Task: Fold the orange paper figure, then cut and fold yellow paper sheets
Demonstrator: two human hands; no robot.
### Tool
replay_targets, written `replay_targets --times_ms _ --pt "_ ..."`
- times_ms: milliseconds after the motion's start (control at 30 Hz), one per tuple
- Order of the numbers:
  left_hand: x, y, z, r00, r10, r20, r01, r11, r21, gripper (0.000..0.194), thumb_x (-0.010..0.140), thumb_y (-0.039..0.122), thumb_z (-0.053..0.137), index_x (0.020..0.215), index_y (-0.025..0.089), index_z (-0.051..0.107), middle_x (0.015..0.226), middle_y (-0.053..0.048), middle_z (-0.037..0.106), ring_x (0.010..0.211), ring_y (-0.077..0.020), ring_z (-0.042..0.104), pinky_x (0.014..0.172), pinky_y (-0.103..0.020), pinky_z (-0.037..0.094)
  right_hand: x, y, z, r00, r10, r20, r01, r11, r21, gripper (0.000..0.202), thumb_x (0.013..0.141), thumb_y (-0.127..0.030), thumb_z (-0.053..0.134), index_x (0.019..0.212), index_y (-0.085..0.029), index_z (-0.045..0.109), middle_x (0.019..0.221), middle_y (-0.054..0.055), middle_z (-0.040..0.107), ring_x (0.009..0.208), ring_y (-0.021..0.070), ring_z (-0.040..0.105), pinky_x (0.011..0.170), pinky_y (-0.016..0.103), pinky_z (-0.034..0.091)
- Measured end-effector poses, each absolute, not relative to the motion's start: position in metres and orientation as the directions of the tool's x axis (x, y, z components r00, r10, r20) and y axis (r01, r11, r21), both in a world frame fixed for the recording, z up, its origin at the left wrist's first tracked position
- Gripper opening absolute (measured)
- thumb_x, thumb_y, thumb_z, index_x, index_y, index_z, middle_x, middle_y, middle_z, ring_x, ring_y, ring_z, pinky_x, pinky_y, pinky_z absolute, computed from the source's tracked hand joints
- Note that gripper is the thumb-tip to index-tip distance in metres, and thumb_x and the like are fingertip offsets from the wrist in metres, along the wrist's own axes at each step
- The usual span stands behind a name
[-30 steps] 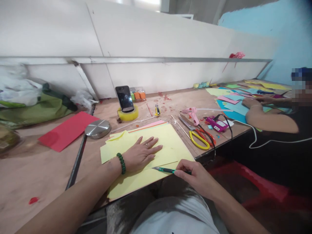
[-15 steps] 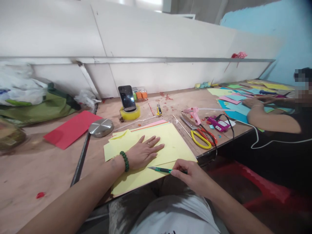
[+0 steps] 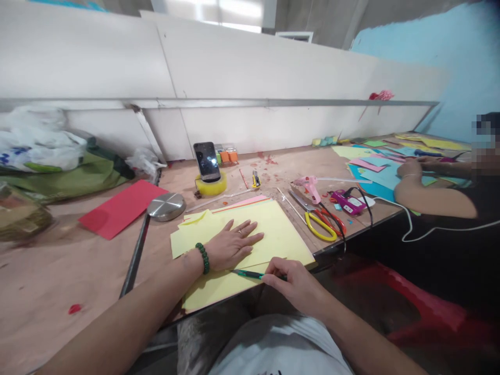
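Note:
Yellow paper sheets lie stacked at the table's front edge, with pink and orange edges showing at the back. Flat on them rests my left hand, fingers spread, a green bead bracelet at the wrist. My right hand is closed around a green and black craft knife, whose blade points left over the front sheet, just below my left hand. A small folded yellow piece lies at the stack's back left corner.
Right of the stack lie scissors, a pink glue gun and a purple power strip. Behind, a phone leans on yellow tape. Left are a metal disc and red paper. Another person's arm is at far right.
My right hand has moved left with the craft knife, its blade now closer to my left wrist. My left hand stays on the paper. The view has shifted slightly.

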State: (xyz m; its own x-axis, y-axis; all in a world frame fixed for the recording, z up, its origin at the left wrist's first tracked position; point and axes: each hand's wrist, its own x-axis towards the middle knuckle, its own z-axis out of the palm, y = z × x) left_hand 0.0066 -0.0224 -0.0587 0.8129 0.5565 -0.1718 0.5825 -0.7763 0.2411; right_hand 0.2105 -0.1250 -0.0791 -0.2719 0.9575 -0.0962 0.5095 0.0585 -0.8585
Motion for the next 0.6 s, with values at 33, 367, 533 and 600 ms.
replay_targets --times_ms 33,367,533,600 --pt "0.006 -0.022 -0.059 0.813 0.557 -0.172 0.583 -0.776 0.241 0.050 0.100 0.036 0.024 0.149 0.027 0.029 0.160 -0.012 0.016 0.147 -0.0286 0.013 0.111 -0.064 0.012 0.209 -0.125 -0.078 -0.270 0.958 -0.100 0.507 0.053 -0.860 0.019 0.085 -0.032 0.058 0.072 -0.018 0.060 0.060 -0.004 0.054 0.059 0.0122 0.047 0.056 0.023 0.032" --pt "0.006 -0.022 -0.062 0.818 0.549 -0.171 0.574 -0.773 0.270 0.050 0.100 0.038 0.026 0.148 0.027 0.029 0.160 -0.012 0.017 0.147 -0.0293 0.014 0.111 -0.063 0.012 0.207 -0.126 -0.076 -0.292 0.952 -0.092 0.554 0.090 -0.827 0.020 0.085 -0.032 0.056 0.071 -0.019 0.058 0.062 -0.003 0.055 0.060 0.0129 0.048 0.059 0.024 0.034" --pt "0.004 -0.021 -0.064 0.814 0.562 -0.144 0.577 -0.757 0.307 0.049 0.100 0.039 0.025 0.148 0.030 0.030 0.160 -0.009 0.019 0.146 -0.0287 0.016 0.112 -0.061 0.010 0.216 -0.129 -0.062 -0.400 0.899 -0.179 0.537 0.072 -0.840 0.017 0.083 -0.030 0.057 0.071 -0.019 0.059 0.064 -0.003 0.057 0.062 0.0128 0.048 0.059 0.023 0.035" --pt "0.003 -0.022 -0.060 0.810 0.574 -0.117 0.578 -0.751 0.318 0.050 0.099 0.045 0.030 0.146 0.028 0.035 0.158 -0.010 0.027 0.144 -0.0303 0.022 0.112 -0.059 0.012 0.226 -0.130 -0.051 -0.436 0.878 -0.197 0.534 0.076 -0.842 0.015 0.082 -0.030 0.058 0.072 -0.019 0.059 0.066 -0.002 0.059 0.063 0.0133 0.050 0.059 0.023 0.035"
